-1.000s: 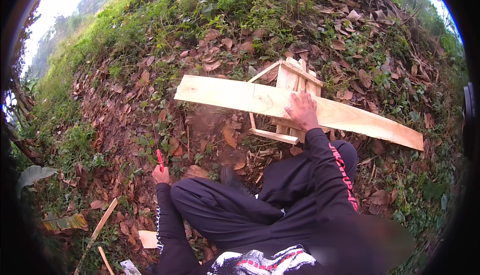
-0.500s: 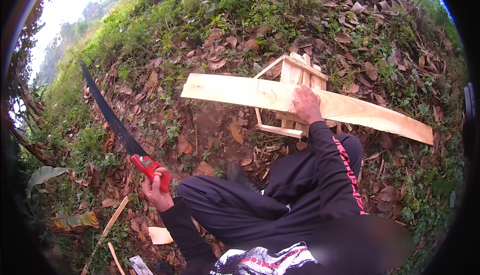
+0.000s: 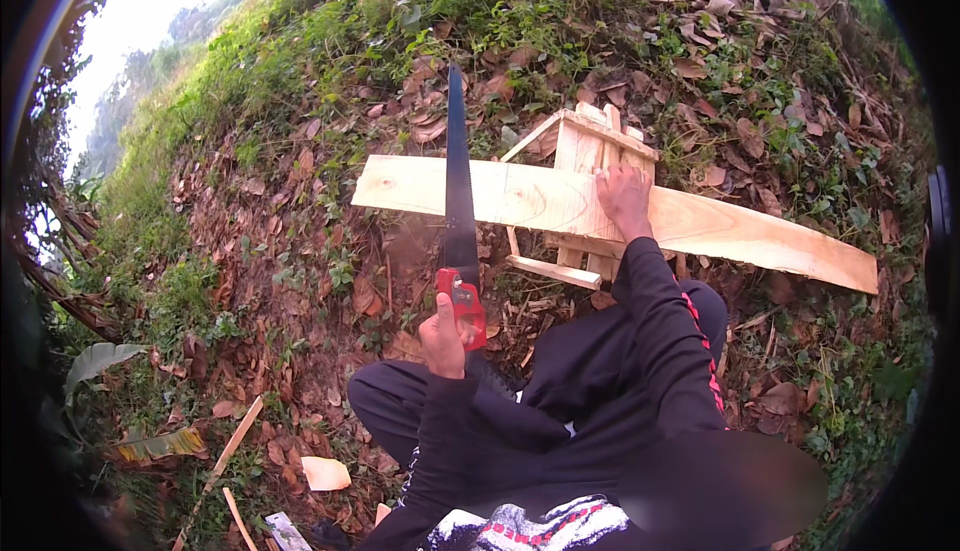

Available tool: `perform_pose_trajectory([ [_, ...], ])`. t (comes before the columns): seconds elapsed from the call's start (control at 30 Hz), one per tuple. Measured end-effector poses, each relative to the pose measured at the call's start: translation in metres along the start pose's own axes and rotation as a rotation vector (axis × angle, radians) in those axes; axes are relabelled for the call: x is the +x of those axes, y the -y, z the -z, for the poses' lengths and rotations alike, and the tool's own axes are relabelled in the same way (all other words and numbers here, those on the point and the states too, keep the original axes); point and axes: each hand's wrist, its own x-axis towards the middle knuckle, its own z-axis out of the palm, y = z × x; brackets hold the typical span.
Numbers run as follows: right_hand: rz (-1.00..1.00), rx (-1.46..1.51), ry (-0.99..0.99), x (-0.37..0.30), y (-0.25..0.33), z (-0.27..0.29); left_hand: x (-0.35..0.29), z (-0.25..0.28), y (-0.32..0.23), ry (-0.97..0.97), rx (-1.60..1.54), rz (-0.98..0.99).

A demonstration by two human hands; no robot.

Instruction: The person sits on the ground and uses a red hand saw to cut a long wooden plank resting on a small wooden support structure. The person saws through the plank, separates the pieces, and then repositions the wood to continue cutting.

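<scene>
I look down on sloping ground (image 3: 270,281) covered in brown leaves and low greenery. Below centre I see the seated person's dark trousers (image 3: 610,356), legs folded. Beyond the knees, a long pale board (image 3: 560,199) lies crosswise over a low wooden frame (image 3: 577,156). I have the saw (image 3: 459,221) upright in my view, its dark blade crossing the board's left part; whether it touches the wood, I can't tell. The left hand (image 3: 443,339) is wrapped around its red handle. The right hand (image 3: 625,199) lies on the board above the frame; whether its fingers grip, I can't tell. At lower left I see a thin wood strip (image 3: 222,466) and a small pale offcut (image 3: 326,473).
</scene>
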Motion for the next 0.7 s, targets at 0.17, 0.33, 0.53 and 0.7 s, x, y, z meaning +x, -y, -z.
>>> perform_pose_trajectory([
  [0.17, -0.121, 0.015, 0.150, 0.023, -0.008, 0.000, 0.032, -0.032, 0.015, -0.010, 0.094, 0.008],
  [0.33, -0.120, 0.032, 0.091, 0.030, -0.019, -0.014, 0.063, -0.056, 0.017, 0.021, 0.157, -0.017],
  [0.53, -0.123, 0.020, 0.034, 0.037, -0.026, -0.025, 0.088, -0.082, 0.009, 0.048, 0.238, -0.046],
  [0.7, -0.139, 0.011, 0.088, 0.042, -0.022, -0.017, 0.109, -0.092, 0.012, 0.042, 0.334, -0.063],
])
